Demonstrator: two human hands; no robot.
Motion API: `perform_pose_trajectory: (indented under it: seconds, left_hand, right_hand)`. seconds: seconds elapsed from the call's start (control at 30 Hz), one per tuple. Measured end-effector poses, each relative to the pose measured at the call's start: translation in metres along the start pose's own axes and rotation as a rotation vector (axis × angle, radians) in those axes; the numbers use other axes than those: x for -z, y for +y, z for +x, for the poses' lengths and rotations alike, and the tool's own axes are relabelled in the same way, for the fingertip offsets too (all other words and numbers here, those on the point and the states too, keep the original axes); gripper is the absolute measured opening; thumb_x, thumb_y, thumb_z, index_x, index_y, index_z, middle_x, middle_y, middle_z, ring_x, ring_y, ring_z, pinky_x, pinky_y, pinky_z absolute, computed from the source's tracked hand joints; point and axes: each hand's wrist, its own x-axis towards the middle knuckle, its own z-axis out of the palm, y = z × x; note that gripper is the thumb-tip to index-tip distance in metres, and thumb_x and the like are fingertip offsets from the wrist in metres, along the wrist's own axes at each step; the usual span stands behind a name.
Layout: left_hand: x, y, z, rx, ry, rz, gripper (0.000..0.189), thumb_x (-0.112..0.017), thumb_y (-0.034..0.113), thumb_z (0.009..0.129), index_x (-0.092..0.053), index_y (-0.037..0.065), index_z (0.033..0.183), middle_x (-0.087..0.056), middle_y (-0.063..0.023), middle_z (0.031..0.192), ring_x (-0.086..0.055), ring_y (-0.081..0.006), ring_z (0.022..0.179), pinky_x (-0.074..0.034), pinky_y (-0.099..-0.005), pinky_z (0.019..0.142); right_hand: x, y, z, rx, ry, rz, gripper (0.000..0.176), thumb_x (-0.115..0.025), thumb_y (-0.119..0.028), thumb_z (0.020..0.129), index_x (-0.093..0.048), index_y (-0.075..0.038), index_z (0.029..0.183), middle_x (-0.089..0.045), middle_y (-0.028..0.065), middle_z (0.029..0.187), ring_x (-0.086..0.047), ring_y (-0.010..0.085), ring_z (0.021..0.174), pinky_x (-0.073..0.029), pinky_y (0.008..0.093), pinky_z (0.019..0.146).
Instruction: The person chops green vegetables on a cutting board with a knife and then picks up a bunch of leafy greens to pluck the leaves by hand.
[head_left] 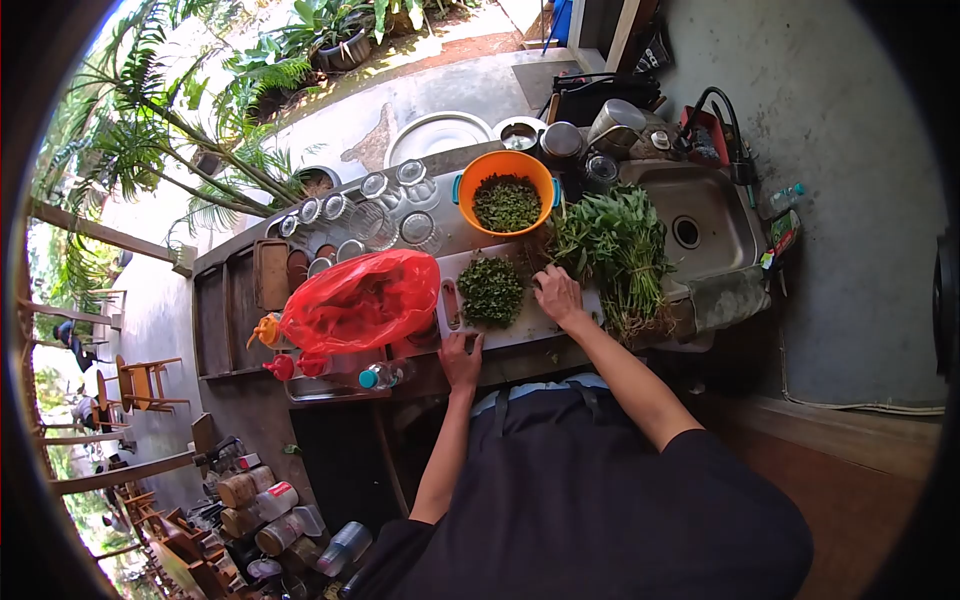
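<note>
A white cutting board [520, 325] lies on the counter with a pile of chopped greens [491, 291] on it. My left hand [461, 360] is at the board's near left edge, below the pile; its fingers are bent and apart, with nothing seen in them. My right hand [558, 296] rests over the board's right part, fingers curled down on something too small to make out. Right of it lies a big bunch of leafy stems [625, 255]. Behind the board stands an orange bowl [465, 181] holding more cut greens. A red plastic bag [365, 300] sits to the left.
A steel sink [705, 215] is at the right, with a cloth [722, 300] on its near edge. Upturned glasses [418, 230] stand at the back left. A bottle with a teal cap [388, 375] lies near the front edge. Jars [563, 142] stand behind the bowl.
</note>
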Motion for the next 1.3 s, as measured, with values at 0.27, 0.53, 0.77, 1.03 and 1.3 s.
perform_pose_trajectory:
  seconds: [0.27, 0.53, 0.77, 1.03, 1.3]
  left_hand:
    - [0.001, 0.002, -0.001, 0.009, 0.009, -0.009, 0.018, -0.075, 0.028, 0.084, -0.071, 0.011, 0.09, -0.067, -0.0044, 0.093, -0.061, -0.0264, 0.095, -0.043, -0.041, 0.085]
    - [-0.001, 0.0, 0.001, -0.015, 0.029, -0.027, 0.019, -0.075, 0.03, 0.084, -0.071, 0.012, 0.09, -0.065, -0.0047, 0.091, -0.061, -0.0262, 0.093, -0.042, -0.0409, 0.083]
    - [-0.003, -0.001, 0.001, 0.008, 0.007, -0.001, 0.017, -0.076, 0.028, 0.083, -0.07, 0.012, 0.089, -0.065, -0.003, 0.09, -0.061, -0.0247, 0.092, -0.042, -0.0404, 0.081]
    - [-0.002, 0.003, 0.0, -0.003, 0.018, 0.001, 0.018, -0.076, 0.028, 0.083, -0.07, 0.012, 0.089, -0.065, -0.0028, 0.09, -0.06, -0.0249, 0.092, -0.042, -0.0407, 0.08]
    - [-0.007, 0.002, -0.002, -0.01, 0.038, 0.0, 0.019, -0.075, 0.028, 0.084, -0.07, 0.01, 0.09, -0.066, -0.0046, 0.093, -0.061, -0.0269, 0.096, -0.042, -0.0422, 0.082]
  right_hand:
    - [-0.02, 0.01, 0.014, 0.087, -0.045, -0.061, 0.018, -0.074, -0.015, 0.078, -0.067, -0.006, 0.092, -0.06, 0.0119, 0.098, -0.062, 0.0339, 0.098, -0.054, 0.0474, 0.076]
    - [0.021, 0.008, 0.015, -0.006, 0.004, 0.144, 0.016, -0.07, -0.021, 0.082, -0.067, -0.006, 0.086, -0.064, 0.0129, 0.092, -0.067, 0.0339, 0.085, -0.055, 0.0447, 0.072]
    - [0.046, 0.044, 0.036, -0.221, 0.143, 0.022, 0.016, -0.068, -0.021, 0.086, -0.071, -0.007, 0.091, -0.067, 0.0114, 0.093, -0.067, 0.0325, 0.085, -0.055, 0.0426, 0.075]
    - [0.064, 0.052, 0.03, -0.254, 0.151, 0.044, 0.017, -0.069, -0.022, 0.087, -0.072, -0.008, 0.097, -0.066, 0.0098, 0.095, -0.067, 0.0294, 0.087, -0.055, 0.0412, 0.075]
    - [0.078, 0.094, -0.019, -0.509, 0.175, 0.342, 0.023, -0.067, -0.024, 0.093, -0.074, -0.006, 0.104, -0.071, 0.0095, 0.085, -0.067, 0.0218, 0.073, -0.053, 0.0393, 0.068]
